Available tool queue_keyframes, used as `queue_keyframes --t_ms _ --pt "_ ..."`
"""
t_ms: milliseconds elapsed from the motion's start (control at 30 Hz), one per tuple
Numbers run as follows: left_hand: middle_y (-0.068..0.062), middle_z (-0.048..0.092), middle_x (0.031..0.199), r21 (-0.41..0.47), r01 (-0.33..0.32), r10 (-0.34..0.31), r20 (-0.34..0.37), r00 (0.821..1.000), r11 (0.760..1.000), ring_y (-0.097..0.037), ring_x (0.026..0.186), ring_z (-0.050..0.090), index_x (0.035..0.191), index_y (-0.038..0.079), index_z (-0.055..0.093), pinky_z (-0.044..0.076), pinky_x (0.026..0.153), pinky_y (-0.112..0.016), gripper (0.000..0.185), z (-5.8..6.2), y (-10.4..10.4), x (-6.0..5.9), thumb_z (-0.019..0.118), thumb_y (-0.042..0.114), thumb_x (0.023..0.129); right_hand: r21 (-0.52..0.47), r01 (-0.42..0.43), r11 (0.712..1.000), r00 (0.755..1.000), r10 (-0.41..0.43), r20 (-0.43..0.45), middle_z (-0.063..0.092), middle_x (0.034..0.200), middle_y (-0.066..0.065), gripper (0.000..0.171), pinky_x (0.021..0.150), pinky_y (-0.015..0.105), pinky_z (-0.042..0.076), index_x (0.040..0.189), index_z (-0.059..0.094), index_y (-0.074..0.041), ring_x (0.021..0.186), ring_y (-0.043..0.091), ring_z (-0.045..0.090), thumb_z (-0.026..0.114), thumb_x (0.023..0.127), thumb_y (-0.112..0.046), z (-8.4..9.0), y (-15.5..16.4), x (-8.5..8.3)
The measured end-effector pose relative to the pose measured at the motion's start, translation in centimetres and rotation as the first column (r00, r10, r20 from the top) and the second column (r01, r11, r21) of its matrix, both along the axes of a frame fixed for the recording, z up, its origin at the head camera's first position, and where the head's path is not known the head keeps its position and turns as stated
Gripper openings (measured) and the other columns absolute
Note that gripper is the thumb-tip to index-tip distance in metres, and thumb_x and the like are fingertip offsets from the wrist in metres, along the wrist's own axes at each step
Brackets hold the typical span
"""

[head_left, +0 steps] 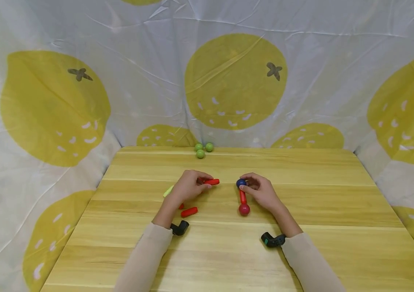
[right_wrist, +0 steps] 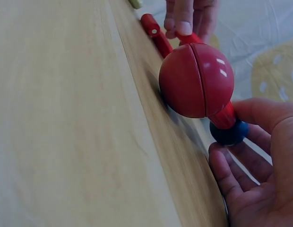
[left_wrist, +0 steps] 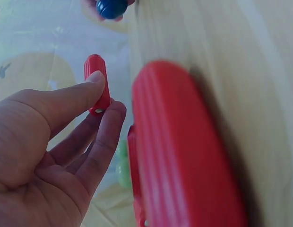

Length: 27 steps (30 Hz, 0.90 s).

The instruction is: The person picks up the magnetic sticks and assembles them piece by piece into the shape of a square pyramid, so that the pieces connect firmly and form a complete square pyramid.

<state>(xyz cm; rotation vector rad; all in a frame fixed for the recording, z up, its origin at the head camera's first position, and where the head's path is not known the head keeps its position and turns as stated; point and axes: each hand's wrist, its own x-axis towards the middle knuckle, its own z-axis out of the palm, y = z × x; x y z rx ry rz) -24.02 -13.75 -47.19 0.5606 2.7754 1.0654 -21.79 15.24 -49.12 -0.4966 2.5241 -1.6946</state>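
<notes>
The left hand pinches a short red rod between thumb and forefinger, near one end, so most of the rod juts out past the fingertips toward the other hand, free to be joined to something. In the left wrist view the thumb lies along the rod's side with a finger under its end, where a small metal disc shows. A second red rod lies loose on the wooden table just behind the palm, toward the person, and a yellow-green piece sticks out from under the outer edge of that hand. The right hand curls its fingertips round a dark blue ball; from the ball a red rod runs back along the thumb side to a dark red ball that rests on the table, so the small chain seems steadied at its far end while the near ball bears its weight. Between the two sets of fingertips is a bare strip of wood. Well beyond both hands, at the table's far edge, sit three green balls touching one another against the lemon-print cloth.
</notes>
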Motion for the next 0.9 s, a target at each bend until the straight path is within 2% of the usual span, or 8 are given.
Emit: queue_keyframes --t_ms 167,267,500,733,900 --pt "-0.001 0.076 0.113 -0.006 0.031 -0.031 0.027 0.999 0.999 -0.011 0.09 0.068 0.12 0.017 0.078 0.058 0.08 -0.028 0.025 -0.2 1.7 0.4 0.076 0.021 0.095 -0.01 0.009 1.0 1.0 -0.008 0.022 0.07 0.12 0.023 0.034 0.084 0.018 0.054 0.128 0.066 0.002 0.104 0.034 0.065 0.072 0.097 -0.011 -2.2 0.3 -1.1" --pt "-0.002 0.076 0.114 -0.026 0.064 -0.064 0.016 0.998 0.998 -0.01 0.09 0.068 0.121 0.016 0.077 0.058 0.082 -0.028 0.026 -0.5 2.6 0.5 0.075 0.021 0.096 -0.014 0.014 1.0 1.0 -0.014 0.014 0.07 0.119 0.023 0.034 0.081 0.019 0.054 0.128 0.066 0.0 0.101 0.032 0.064 0.072 0.097 -0.012 -3.2 0.4 -1.6" --pt "-0.002 0.077 0.11 -0.04 0.078 -0.078 -0.022 0.997 0.996 -0.008 0.084 0.067 0.121 0.015 0.077 0.058 0.078 -0.026 0.026 -1.1 3.9 0.5 0.075 0.021 0.096 -0.009 0.017 1.0 1.0 -0.017 0.005 0.072 0.113 0.014 0.03 0.077 0.021 0.055 0.123 0.07 -0.009 0.092 0.021 0.065 0.076 0.095 -0.018 -3.6 0.5 -1.7" --pt "-0.003 0.077 0.114 -0.026 0.075 -0.075 -0.025 0.997 0.997 -0.011 0.09 0.07 0.122 0.014 0.077 0.059 0.083 -0.029 0.025 -1.3 4.6 0.5 0.074 0.02 0.097 0.015 0.005 1.0 1.0 -0.005 0.002 0.071 0.104 0.008 0.027 0.074 0.024 0.055 0.119 0.071 -0.014 0.088 0.023 0.065 0.077 0.094 -0.02 -3.5 0.4 -1.7" --pt "-0.002 0.076 0.112 -0.035 0.066 -0.067 -0.037 0.997 0.997 -0.01 0.089 0.068 0.121 0.015 0.077 0.058 0.083 -0.029 0.024 -1.6 4.8 0.4 0.074 0.018 0.097 0.013 -0.01 1.0 1.0 0.01 0.001 0.071 0.106 0.008 0.026 0.076 0.025 0.055 0.119 0.07 -0.013 0.09 0.023 0.065 0.077 0.094 -0.018 -3.6 0.4 -1.7"
